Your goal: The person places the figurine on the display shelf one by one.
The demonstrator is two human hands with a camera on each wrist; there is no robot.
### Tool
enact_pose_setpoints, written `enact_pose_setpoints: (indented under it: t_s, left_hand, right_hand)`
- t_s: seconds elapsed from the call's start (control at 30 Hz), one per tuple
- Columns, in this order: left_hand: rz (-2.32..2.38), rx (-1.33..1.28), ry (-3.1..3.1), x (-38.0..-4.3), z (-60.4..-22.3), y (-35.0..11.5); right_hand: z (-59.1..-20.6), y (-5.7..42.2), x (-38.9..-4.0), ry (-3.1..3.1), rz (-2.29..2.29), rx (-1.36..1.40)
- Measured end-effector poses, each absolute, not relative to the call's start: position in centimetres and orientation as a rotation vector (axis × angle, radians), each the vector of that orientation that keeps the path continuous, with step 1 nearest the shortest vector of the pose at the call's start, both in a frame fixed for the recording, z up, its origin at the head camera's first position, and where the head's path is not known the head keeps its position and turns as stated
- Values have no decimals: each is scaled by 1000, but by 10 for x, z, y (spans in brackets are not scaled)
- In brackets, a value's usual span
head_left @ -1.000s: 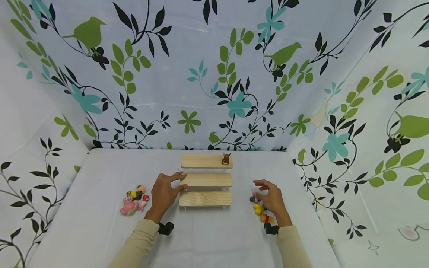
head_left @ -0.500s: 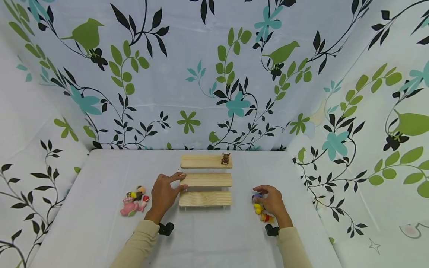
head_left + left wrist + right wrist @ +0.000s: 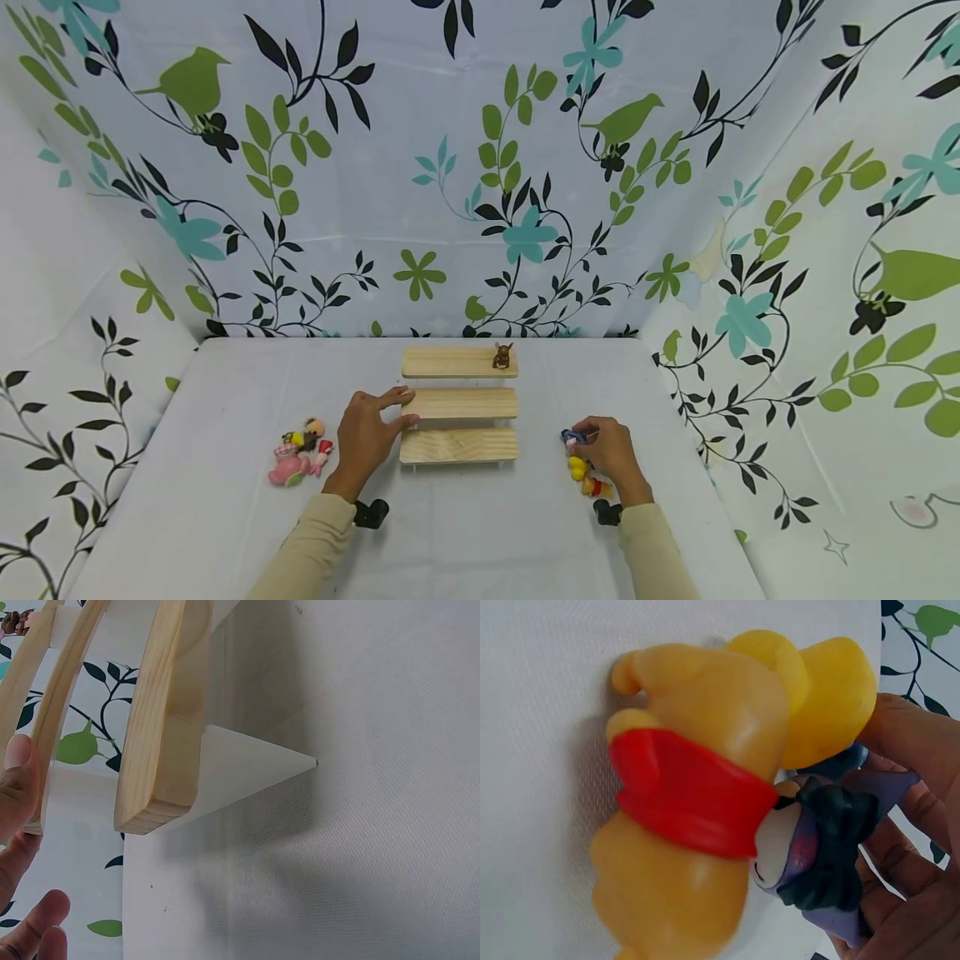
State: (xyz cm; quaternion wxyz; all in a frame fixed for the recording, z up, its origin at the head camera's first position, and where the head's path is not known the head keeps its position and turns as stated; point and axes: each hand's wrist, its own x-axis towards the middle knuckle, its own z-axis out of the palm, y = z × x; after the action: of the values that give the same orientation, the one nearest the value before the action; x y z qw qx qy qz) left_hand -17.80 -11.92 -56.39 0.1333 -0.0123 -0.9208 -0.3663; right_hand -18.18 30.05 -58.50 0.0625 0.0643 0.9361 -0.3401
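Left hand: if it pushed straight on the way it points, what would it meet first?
The middle shelf; the left hand pinches its left end, so there's no gap to cross. Exact heading in depth is unclear.

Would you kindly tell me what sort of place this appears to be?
Probably a small indoor tabletop set-up, perhaps a makeshift filming booth: a white-topped table, a leaf-and-bird patterned backdrop behind it and at both sides, and a three-tier wooden stand set out among toy figures.

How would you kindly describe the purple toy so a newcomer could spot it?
On the white table, right of the wooden shelves, find the right hand. The purple toy it holds has a dark bow, unlike the yellow, red-shirted toy alongside.
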Motion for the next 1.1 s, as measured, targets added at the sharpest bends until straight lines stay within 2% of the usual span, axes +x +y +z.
enact_pose_setpoints:
  t_s: [0.8, 1.1]
  left_hand:
    - [-1017, -41, -2684, -178, -564, -120]
    - [-1029, -31, -2699, -177, -563, -120]
  right_hand:
    - [-594, 282, -193, 2969, -780, 250]
    - [-581, 276, -192, 2973, -1040, 226]
